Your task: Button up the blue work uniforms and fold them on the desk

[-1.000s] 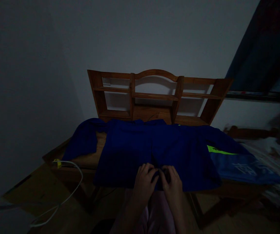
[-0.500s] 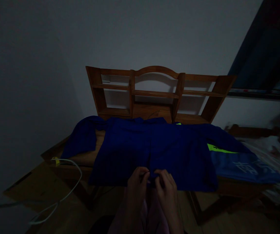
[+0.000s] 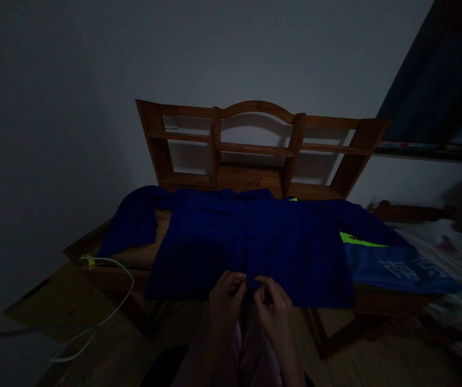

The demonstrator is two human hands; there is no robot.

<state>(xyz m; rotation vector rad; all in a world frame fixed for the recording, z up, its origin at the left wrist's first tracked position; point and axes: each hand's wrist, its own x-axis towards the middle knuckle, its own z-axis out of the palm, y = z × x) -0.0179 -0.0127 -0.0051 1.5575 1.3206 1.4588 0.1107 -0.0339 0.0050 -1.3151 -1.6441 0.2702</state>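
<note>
A dark blue jacket (image 3: 255,242) lies spread flat over a wooden desk (image 3: 142,258), its front facing up and its hem hanging over the near edge. My left hand (image 3: 225,298) and my right hand (image 3: 273,309) meet at the bottom of the jacket's centre opening. Both pinch the hem there, fingers curled on the cloth. One sleeve (image 3: 134,217) drapes to the left. The other sleeve (image 3: 392,258) runs right, with a neon green stripe (image 3: 358,240) and pale lettering.
A wooden shelf unit (image 3: 255,150) stands at the back of the desk against the wall. A white cable (image 3: 110,301) with a yellow tag hangs off the desk's left corner to the floor. Patterned bedding (image 3: 448,252) lies at the right. The room is dim.
My hands have slid down from on top of the jacket's lower front to its very hem edge, now pinching it. The view has tilted slightly up.
</note>
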